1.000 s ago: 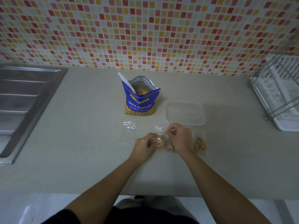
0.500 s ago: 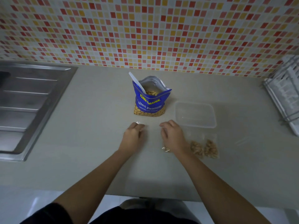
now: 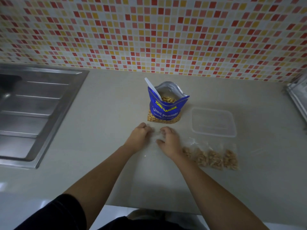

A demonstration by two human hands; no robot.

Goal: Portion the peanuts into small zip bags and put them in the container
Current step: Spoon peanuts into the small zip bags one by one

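At the far left we see a steel sink, cut off by the frame edge and set into the pale counter. Toward the middle, our left hand lies knuckles-up on the counter with its fingers curled under. Between the two hands lies something clear and faintly shiny, likely an empty zip bag, though its outline is too faint to trace. Just behind the hands stands the open blue peanut bag, with nuts showing inside and a white spoon leaning out of its left side; the spoon's bowl is buried. Our right hand also has its fingers curled down, thumb out toward the left. We cannot tell whether either hand pinches the plastic. Right of that wrist lie the filled bags, overlapping so that we cannot count them. Behind them sits the clear container. A rack is cut off at the right edge.
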